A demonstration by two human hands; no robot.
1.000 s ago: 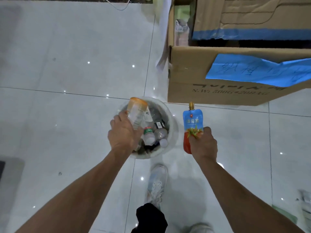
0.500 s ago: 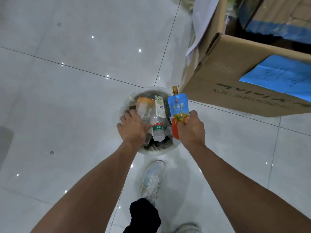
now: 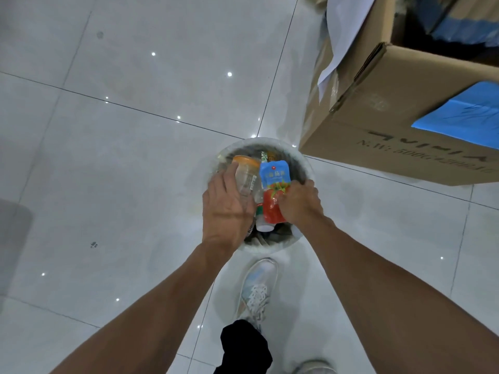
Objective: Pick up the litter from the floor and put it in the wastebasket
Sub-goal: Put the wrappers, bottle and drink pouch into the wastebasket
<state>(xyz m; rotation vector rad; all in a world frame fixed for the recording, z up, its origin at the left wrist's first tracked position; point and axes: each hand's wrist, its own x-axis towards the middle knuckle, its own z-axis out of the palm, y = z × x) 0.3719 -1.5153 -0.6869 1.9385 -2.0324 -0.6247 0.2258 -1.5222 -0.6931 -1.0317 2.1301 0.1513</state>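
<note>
A round white wastebasket [image 3: 305,163] stands on the tiled floor just ahead of my feet, with bottles and other litter inside. My left hand [image 3: 226,211] is over its left side and grips a clear plastic jar with an orange lid [image 3: 244,171]. My right hand [image 3: 299,203] is over the basket's right side, pinching the lower part of a blue and red spouted pouch [image 3: 274,184] that stands upright above the litter. A small bottle with a white cap [image 3: 263,225] lies in the basket between my hands.
A large open cardboard box [image 3: 399,125] with a blue paper label stands close to the basket's far right. White paper [image 3: 343,31] hangs over its left flap. My shoe [image 3: 258,290] is right behind the basket. Glossy tiles spread to the left.
My right hand has carried the pouch left, from beside the basket to above it. My left hand stays over the basket with the jar. The view has tilted and moved closer.
</note>
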